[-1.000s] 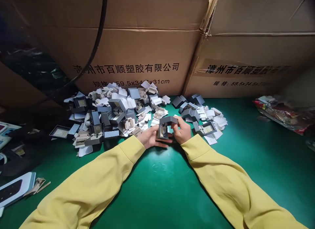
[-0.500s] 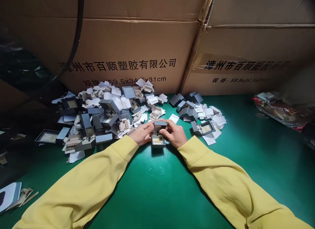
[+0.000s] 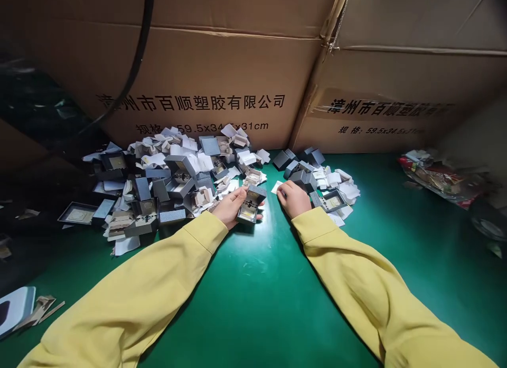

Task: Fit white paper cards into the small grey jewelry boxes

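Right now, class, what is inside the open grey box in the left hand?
A pale yellowish insert fills the grey box held in the left hand; anything under that insert is covered.

Lettering on right carton (image 3: 400, 88) blurred; white tray (image 3: 13, 311) cut by left edge; open box (image 3: 251, 203) contents too small; right hand (image 3: 293, 199) fingertips hidden.

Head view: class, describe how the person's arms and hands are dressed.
The left sleeve and right sleeve are long, loose, yellow fabric, each ending in a banded cuff at the wrist. The left hand and right hand are bare, ungloved.
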Demonstrator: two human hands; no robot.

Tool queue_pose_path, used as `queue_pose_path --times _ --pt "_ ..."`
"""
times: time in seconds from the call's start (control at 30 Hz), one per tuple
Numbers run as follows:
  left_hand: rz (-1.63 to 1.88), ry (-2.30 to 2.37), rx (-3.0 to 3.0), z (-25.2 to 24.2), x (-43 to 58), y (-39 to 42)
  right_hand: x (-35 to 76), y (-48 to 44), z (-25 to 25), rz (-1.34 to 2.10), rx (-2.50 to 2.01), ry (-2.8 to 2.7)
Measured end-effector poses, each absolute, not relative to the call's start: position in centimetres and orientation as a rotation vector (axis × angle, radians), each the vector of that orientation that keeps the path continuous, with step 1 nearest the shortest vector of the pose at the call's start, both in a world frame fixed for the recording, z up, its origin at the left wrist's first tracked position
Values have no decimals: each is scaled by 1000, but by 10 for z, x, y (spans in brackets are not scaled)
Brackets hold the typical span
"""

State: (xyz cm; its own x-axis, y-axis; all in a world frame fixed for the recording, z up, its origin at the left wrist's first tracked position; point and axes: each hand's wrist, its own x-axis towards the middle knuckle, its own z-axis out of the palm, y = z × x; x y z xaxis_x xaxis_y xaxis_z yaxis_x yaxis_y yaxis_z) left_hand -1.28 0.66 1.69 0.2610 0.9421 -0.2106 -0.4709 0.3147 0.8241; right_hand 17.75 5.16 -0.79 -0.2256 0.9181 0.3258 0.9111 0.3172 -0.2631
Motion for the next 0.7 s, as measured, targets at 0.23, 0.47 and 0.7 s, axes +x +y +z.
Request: queue_pose_path --times 0.23,0.47,0.7 --pt "1088 773 657 13 -14 10 180 53 -8 103 -1658 -2088" --pt "1008 791 584 16 -18 10 180 61 -11 168 -1460 -2005" --pt "1010 747 558 20 -18 11 169 45 -13 582 -1198 -1518"
